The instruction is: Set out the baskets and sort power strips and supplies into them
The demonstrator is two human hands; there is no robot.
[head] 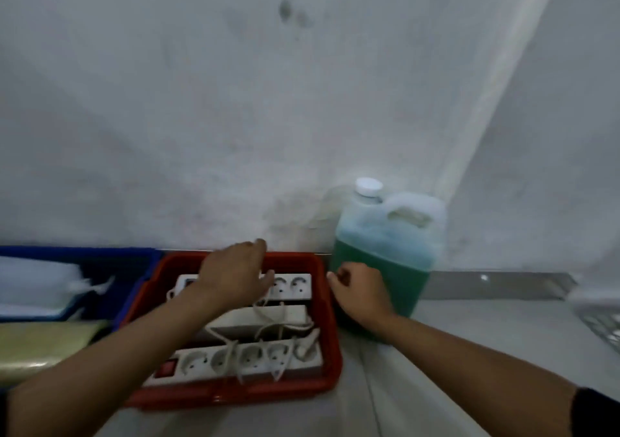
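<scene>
so, two baskets stand side by side along the back edge of the counter point(436, 352), against the wall point(235, 101) — a red basket point(330, 329) in the middle and a blue basket point(134, 279) touching its left side. three white power strips lie in the red one: the far power strip point(292, 285) along its back wall, the middle power strip point(268, 317) lying with no sockets showing, and the near power strip point(241, 363) by the front wall with a red switch at its left end. their cords point(268, 332) loop loosely over the middle and near strips. one jug point(385, 252) of green liquid with a white cap stands just right of the red basket's back right corner.

the left hand point(231, 275) hovers over the far strip, fingers spread and extended toward the basket's back wall, gripping nothing; the strip shows beneath the palm and just past the thumb. the right hand point(359, 290) sits at the basket's right rim, in front of the jug, fingers curled inward — whether they pinch anything i cannot tell. white plastic bags point(40, 282) fill the blue basket, and a yellowish item point(43, 342) lies in front of it near the left edge, too blurred to identify.
</scene>
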